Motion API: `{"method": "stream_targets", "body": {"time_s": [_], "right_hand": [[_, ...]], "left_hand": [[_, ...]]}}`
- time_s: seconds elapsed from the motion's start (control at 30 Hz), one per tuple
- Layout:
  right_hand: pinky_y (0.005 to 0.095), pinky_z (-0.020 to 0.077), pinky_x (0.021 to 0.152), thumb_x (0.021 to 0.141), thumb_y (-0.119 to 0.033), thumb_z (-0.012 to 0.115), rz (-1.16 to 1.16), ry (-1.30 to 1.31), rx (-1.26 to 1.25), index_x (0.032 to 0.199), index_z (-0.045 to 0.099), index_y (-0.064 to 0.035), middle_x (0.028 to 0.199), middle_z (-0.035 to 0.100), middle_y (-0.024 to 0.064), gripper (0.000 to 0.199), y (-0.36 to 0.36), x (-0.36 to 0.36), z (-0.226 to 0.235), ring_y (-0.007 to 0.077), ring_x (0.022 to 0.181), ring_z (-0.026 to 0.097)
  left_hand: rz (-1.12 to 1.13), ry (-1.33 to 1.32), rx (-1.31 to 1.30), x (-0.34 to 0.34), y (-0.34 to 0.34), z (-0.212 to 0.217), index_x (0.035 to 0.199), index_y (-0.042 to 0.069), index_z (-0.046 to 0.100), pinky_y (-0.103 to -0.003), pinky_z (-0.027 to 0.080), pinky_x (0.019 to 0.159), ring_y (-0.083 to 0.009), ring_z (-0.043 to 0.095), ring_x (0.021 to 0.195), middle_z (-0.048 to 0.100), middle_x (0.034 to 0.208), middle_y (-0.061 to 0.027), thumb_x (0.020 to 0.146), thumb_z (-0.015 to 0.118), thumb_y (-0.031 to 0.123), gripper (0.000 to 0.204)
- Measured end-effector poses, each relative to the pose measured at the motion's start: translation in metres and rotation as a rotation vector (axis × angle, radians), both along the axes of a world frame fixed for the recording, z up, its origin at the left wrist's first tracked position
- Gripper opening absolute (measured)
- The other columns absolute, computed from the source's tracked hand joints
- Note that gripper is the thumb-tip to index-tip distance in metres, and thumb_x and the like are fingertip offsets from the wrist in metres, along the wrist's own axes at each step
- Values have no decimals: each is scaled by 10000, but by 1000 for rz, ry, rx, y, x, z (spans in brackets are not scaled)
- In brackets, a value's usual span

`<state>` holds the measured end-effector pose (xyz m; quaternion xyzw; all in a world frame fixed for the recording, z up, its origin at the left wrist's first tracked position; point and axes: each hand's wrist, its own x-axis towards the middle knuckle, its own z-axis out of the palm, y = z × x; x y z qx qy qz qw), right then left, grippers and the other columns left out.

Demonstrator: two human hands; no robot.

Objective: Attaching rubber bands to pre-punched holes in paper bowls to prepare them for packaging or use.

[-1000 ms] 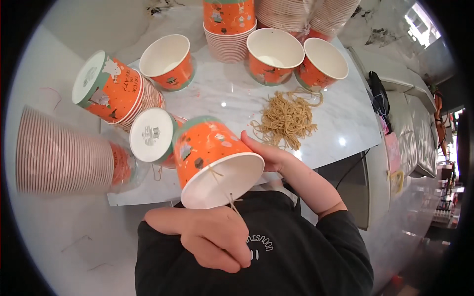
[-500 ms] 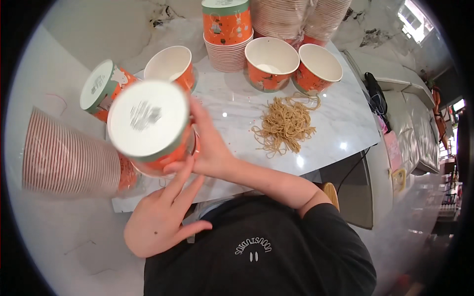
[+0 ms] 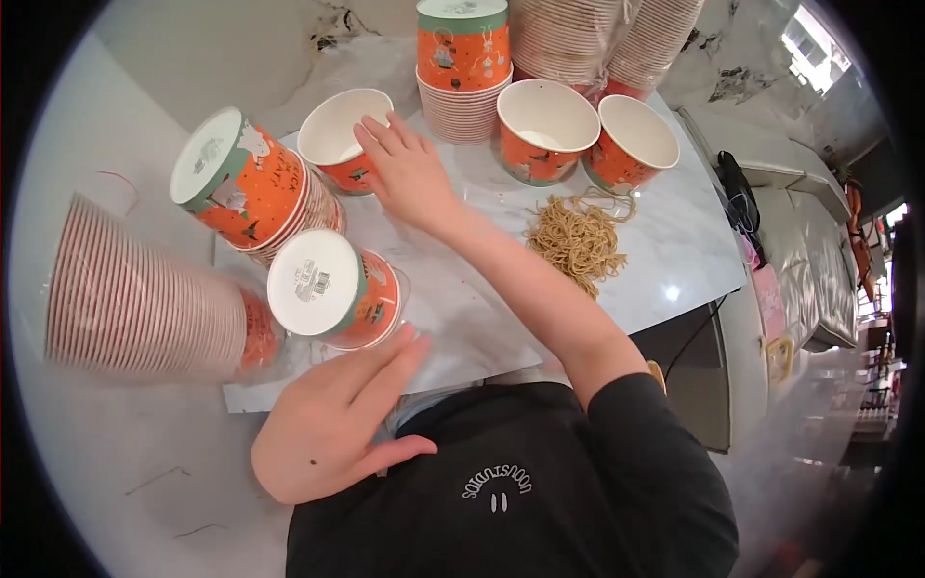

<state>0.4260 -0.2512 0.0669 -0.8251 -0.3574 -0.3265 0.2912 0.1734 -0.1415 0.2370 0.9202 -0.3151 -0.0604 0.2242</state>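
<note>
My right hand reaches across the table with fingers stretched out, at the right side of an upright orange paper tub. Its fingertips overlap the tub's rim; I cannot tell whether they grip it. Nearer to me, an upside-down orange and green tub shows its white base, over a clear-looking rim. My left hand is open just in front of that tub, fingers extended and thumb apart, holding nothing. Beside it stands an upside-down stack of tubs.
A long wrapped stack of tubs lies at the left. Brown string lies in a loose heap on the marble-look table. Two upright tubs, one a white-lined tub, stand behind it. More stacks line the back.
My right hand has left the upside-down tub, now resting on the table, and moved away from me to the upright tub. My left hand has shifted slightly right, still open.
</note>
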Motion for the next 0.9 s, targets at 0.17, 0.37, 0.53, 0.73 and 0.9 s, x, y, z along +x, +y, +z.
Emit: {"method": "stream_targets", "body": {"time_s": [0.17,0.37,0.53,0.73,0.9], "right_hand": [[532,374,1163,824,-95,686,77,65,-274,1175,684,-65,1195,637,112,352,-16,29,-16,316,1259,561],[528,357,1184,851,-103,742,243,261,-359,1127,722,-74,1164,653,92,278,-105,-62,36,294,1269,565],[396,521,913,901,-98,738,90,442,142,1072,745,-35,975,708,96,183,-191,-50,44,269,1011,674],[466,544,813,853,-171,736,46,604,-268,897,770,-23,919,677,160,159,-207,-61,-21,363,907,661],[427,542,820,751,-195,780,-264,333,-492,781,754,-72,890,670,97,130,-185,-74,-62,298,984,638]], "left_hand": [[-29,43,-11,9,-9,-11,1462,-14,512,-444,522,990,-372,646,1146,549,1466,-223,793,861,358,841],[220,-147,9,46,-18,-44,1511,11,458,-458,449,1093,-394,533,1319,425,1580,-224,755,865,238,889],[242,-156,64,86,-27,-97,1457,73,537,-530,334,1217,-392,474,1407,514,1526,-177,815,793,112,693],[273,-105,193,98,-34,-108,1137,72,702,-589,321,1212,-267,597,1252,701,1218,-68,835,759,79,308],[295,-188,200,93,-36,-107,1072,81,705,-607,318,1199,-249,629,1172,706,1138,-60,846,772,138,243]]}}
